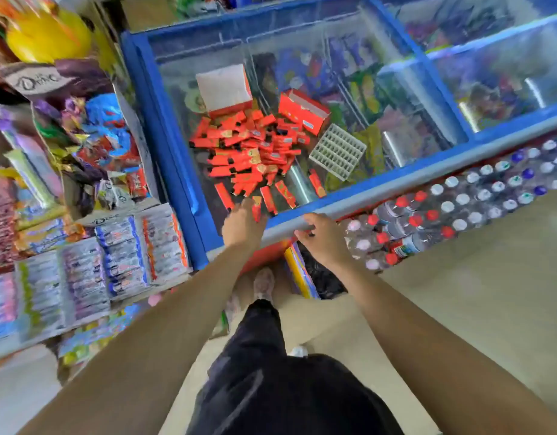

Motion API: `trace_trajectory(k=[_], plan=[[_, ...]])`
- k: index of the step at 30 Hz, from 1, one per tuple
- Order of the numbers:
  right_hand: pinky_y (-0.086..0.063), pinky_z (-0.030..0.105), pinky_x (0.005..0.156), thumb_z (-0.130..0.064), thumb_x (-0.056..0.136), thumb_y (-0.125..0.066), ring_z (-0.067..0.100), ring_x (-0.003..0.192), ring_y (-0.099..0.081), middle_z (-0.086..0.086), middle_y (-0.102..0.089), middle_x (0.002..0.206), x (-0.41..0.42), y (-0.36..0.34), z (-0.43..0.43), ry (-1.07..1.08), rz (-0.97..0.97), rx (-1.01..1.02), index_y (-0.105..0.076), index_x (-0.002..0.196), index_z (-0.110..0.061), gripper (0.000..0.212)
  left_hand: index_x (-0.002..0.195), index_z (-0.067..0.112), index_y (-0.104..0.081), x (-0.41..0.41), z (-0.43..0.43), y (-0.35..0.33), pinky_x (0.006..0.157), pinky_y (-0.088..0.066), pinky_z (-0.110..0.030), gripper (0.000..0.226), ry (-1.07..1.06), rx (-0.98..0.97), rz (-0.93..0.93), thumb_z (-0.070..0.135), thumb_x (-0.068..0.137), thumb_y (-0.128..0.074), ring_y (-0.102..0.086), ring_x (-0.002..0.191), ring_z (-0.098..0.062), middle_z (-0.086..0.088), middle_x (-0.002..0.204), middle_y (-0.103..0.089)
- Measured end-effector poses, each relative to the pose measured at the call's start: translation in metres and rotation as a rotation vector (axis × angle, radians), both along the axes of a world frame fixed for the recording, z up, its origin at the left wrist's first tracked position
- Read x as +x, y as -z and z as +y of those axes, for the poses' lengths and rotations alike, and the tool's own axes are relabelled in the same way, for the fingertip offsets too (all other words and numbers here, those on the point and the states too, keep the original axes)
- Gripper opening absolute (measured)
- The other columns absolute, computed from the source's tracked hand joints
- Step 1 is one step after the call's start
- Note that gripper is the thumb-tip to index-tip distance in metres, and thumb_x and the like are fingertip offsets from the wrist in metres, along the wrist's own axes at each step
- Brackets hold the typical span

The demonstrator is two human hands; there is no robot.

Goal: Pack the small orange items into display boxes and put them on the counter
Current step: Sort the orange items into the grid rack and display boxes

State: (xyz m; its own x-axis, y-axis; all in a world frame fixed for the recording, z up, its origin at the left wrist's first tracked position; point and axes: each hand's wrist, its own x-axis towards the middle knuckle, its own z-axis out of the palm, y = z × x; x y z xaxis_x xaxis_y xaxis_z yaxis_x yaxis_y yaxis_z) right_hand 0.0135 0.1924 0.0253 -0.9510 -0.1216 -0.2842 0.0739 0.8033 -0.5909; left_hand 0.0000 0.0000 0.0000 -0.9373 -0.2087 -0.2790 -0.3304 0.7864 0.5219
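Left grip reaches palm-down over the near edge of the glass surface, fingertips at the closest of the small orange items. One of them overlaps the thumb side of the grip, but the blur keeps me from telling whether the fingers are clamped on it or only touching. Right grip is curled over the grey rail along the front of the chest, fingers wrapped round it.

I can read little: a brown pack on the left shelves carries white script that looks like "Dove"; the print on the orange items is too small to make out.

The orange items are slim, flat, red-orange rectangles with dark ends and a small pale patch, heaped loosely on the glass, a few strays lying apart nearer the rail. Just behind the heap stands an open display box, orange outside, its raised flap white inside. A second orange box lies tilted to its right. Beside the heap's right edge lies a white plastic grid tray of small square cells.

A blue frame borders the glass. Below the rail stand bottles with red, white and blue caps.
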Motion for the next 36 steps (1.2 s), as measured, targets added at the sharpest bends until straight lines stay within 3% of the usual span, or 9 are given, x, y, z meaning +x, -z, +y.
trace_trajectory(k=[5,10,13,16,19,23,26,30,36], plan=[[-0.047,0.039,0.098,-0.03,0.09,-0.069,0.028,0.114,-0.061,0.013,-0.061,0.128,-0.032,0.003,-0.012,0.077,-0.094,0.032,-0.058,0.132,-0.009,0.048,0.12,0.018,-0.055,-0.009,-0.005,0.019,0.071,-0.046,-0.041,0.032,-0.063,0.015,-0.091,0.037,0.095,-0.056,-0.064,0.095,-0.041,-0.01,0.1,-0.068],[-0.046,0.031,0.094,-0.027,0.091,-0.069,0.022,0.114,-0.061,0.007,-0.059,0.131,-0.044,0.015,-0.02,0.054,-0.184,-0.037,-0.055,0.138,-0.013,0.051,0.092,0.016,-0.065,-0.012,-0.012,0.022,0.062,-0.044,-0.034,0.012,-0.066,0.06,-0.194,0.02,0.081,-0.066,-0.063,0.084,-0.034,-0.005,0.091,-0.065],[-0.046,0.024,0.09,-0.024,0.089,-0.072,0.017,0.109,-0.061,0.004,-0.056,0.134,-0.047,0.02,-0.026,0.034,-0.18,-0.139,-0.05,0.142,-0.017,0.058,0.091,0.022,-0.067,-0.008,-0.018,0.016,0.063,-0.05,-0.034,0.008,-0.072,0.139,-0.1,0.024,0.083,-0.068,-0.064,0.078,-0.026,0.002,0.084,-0.069],[-0.047,0.029,0.095,-0.018,0.086,-0.074,0.019,0.111,-0.057,0.002,-0.052,0.134,-0.05,0.019,-0.03,-0.065,-0.038,-0.246,-0.048,0.143,-0.02,0.062,0.093,0.025,-0.074,-0.004,-0.024,0.0,0.066,-0.055,-0.037,0.01,0.012,0.207,0.066,0.021,0.083,-0.074,-0.065,0.075,-0.016,0.007,0.084,-0.069],[-0.044,0.037,0.104,-0.018,0.086,-0.073,0.02,0.121,-0.053,-0.001,-0.06,0.128,-0.054,0.017,-0.029,-0.234,0.089,-0.237,-0.062,0.13,-0.018,0.045,0.095,0.023,-0.078,-0.008,-0.026,-0.021,0.066,-0.055,-0.033,0.019,0.094,0.279,0.203,0.014,0.078,-0.081,-0.062,0.071,-0.008,0.01,0.083,-0.067],[-0.048,0.028,0.083,-0.016,0.09,-0.07,0.014,0.096,-0.064,-0.006,-0.073,0.101,-0.06,0.003,-0.024,-0.265,0.049,-0.295,-0.072,0.112,-0.018,0.022,0.097,0.022,-0.078,-0.016,-0.021,-0.044,0.064,-0.053,-0.026,0.021,0.198,0.369,0.274,0.012,0.078,-0.083,-0.06,0.069,-0.008,0.012,0.081,-0.065],[-0.049,0.023,0.077,-0.018,0.094,-0.066,0.01,0.089,-0.067,-0.015,-0.071,0.094,-0.062,0.0,-0.012,-0.236,-0.077,-0.347,-0.067,0.12,-0.024,0.027,0.112,0.023,-0.073,-0.028,-0.018,-0.042,0.071,-0.052,-0.017,0.035,0.15,0.398,0.181,0.013,0.08,-0.082,-0.064,0.074,-0.003,0.022,0.084,-0.067],[-0.055,0.035,0.073,-0.018,0.094,-0.064,0.01,0.076,-0.069,-0.007,-0.069,0.08,-0.062,0.008,0.007,-0.124,-0.178,-0.373,-0.059,0.113,-0.022,0.02,0.122,0.023,-0.068,-0.049,-0.012,-0.022,0.079,-0.057,-0.032,0.036,0.033,0.262,0.032,0.021,0.087,-0.074,-0.065,0.08,-0.009,0.01,0.09,-0.071],[-0.056,0.042,0.078,-0.021,0.096,-0.062,0.017,0.075,-0.071,0.005,-0.072,0.078,-0.068,0.007,0.026,0.137,-0.203,-0.423,-0.058,0.088,-0.017,0.01,0.111,0.016,-0.052,-0.066,0.016,0.001,0.059,-0.048,-0.037,0.037,-0.133,0.11,-0.09,0.038,0.088,-0.071,-0.061,0.077,-0.025,-0.002,0.09,-0.064]])
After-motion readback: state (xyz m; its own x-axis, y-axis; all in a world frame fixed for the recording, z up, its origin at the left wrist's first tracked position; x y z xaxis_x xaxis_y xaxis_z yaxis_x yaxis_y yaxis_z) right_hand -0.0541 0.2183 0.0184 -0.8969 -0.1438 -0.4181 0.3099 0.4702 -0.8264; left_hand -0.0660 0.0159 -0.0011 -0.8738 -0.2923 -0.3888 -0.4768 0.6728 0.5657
